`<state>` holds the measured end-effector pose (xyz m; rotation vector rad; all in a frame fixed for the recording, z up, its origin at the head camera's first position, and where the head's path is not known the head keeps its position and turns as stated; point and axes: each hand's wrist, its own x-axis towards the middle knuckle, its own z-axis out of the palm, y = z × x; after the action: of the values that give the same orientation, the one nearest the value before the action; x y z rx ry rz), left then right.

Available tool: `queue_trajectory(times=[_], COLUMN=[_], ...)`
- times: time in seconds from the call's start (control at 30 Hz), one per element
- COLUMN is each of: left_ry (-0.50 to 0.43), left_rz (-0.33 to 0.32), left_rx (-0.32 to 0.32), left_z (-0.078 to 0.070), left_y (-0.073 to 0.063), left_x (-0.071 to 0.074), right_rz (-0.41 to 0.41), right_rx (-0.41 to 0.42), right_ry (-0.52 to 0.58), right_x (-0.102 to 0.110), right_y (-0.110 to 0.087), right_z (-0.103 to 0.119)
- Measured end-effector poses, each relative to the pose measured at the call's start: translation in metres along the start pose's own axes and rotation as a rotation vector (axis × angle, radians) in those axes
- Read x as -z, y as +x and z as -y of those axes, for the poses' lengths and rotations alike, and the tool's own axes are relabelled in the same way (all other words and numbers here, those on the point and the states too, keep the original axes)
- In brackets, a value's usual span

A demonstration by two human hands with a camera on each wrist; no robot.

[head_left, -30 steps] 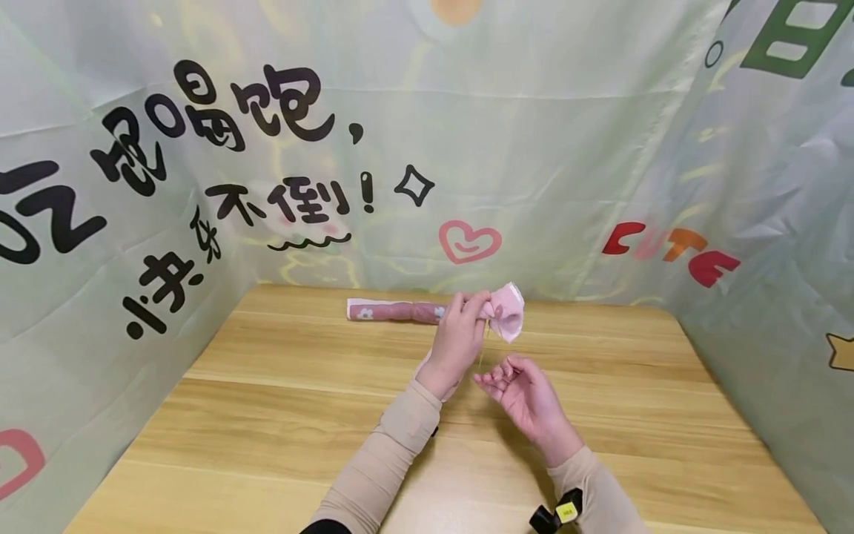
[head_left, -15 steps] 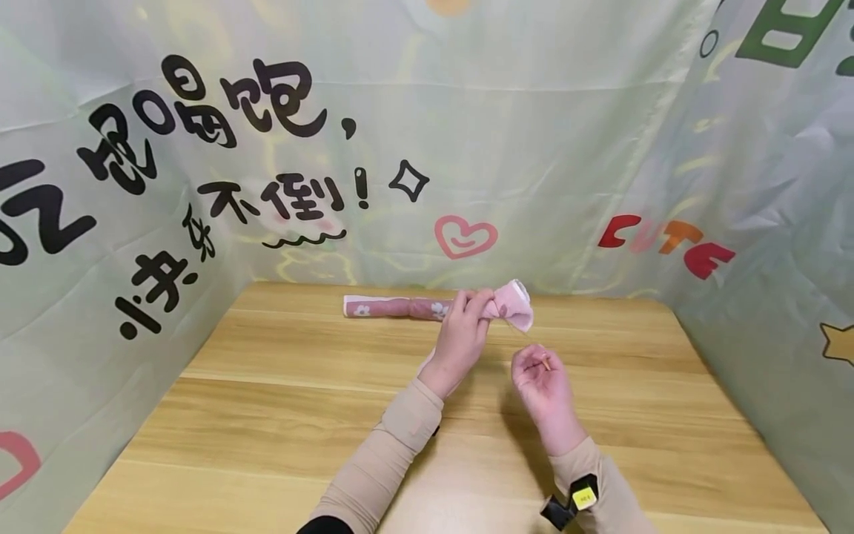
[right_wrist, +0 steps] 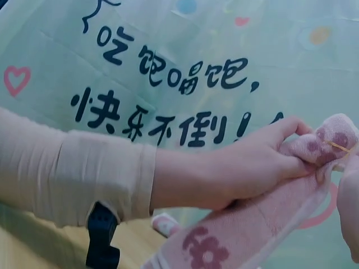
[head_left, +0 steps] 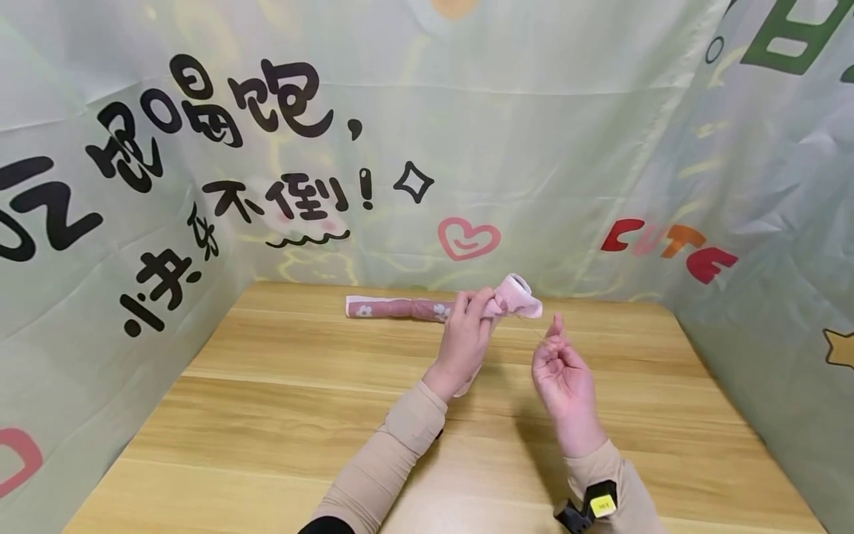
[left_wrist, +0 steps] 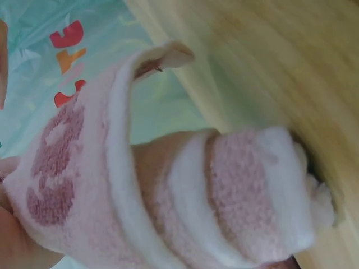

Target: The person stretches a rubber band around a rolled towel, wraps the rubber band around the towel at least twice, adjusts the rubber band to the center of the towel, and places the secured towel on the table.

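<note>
A light pink towel (head_left: pixel 514 300) with darker pink patches is bunched in my left hand (head_left: pixel 460 337), which grips it near one end. In the left wrist view the towel (left_wrist: pixel 95 179) shows white-edged, rolled folds. A thin yellowish rubber band (right_wrist: pixel 339 147) runs from the gripped part of the towel, as the right wrist view shows. My right hand (head_left: pixel 563 382) pinches the band's other end and stretches it out to the right and toward me. Behind my left hand lies a rolled, darker pink towel (head_left: pixel 380 308) with white flowers, narrowed at its middle.
The wooden table (head_left: pixel 267 423) is under both hands. A printed cloth backdrop (head_left: pixel 534 163) stands along its back and both sides. A black wrist camera (head_left: pixel 590 508) sits on the right sleeve.
My right hand has moved right and slightly up, stretching the rubber band farther from the towel. The gripped towel end has tilted upward, while my left hand stays nearly in place.
</note>
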<state>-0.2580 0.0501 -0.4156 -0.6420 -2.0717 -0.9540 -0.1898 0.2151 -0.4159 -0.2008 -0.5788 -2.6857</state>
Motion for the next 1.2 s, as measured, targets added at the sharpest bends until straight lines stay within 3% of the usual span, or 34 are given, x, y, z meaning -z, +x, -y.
queue_trajectory(times=[0.27,0.4,0.57,0.8,0.97,1.07,1.2], left_ry=[-0.013,-0.015,-0.009,0.017,0.022,0.014,0.017], left_rz=[0.004,0.016,-0.01,-0.014,-0.008,0.001,-0.008], left_rx=[0.041,0.054,0.031,-0.01,0.004,0.032,0.058], left_z=[0.003,0.004,0.004,0.005,0.004,0.003,0.003], left_y=[0.001,0.001,0.001,-0.001,-0.002,-0.002,-0.001], left_x=[0.002,0.002,0.001,-0.003,-0.005,-0.004,-0.004], right_rz=[0.077,0.146,0.191,0.198,0.206,0.182,0.092], right_rx=[-0.223,-0.281,-0.304,-0.268,-0.264,-0.291,-0.355], right_ry=[-0.193,-0.26,-0.231,-0.18,-0.155,-0.199,-0.289], right_x=[0.013,0.018,0.024,0.031,0.034,0.041,0.054], right_y=[0.006,0.008,0.011,0.01,0.01,0.009,0.009], right_z=[0.004,0.004,0.007,0.008,0.002,-0.005,-0.016])
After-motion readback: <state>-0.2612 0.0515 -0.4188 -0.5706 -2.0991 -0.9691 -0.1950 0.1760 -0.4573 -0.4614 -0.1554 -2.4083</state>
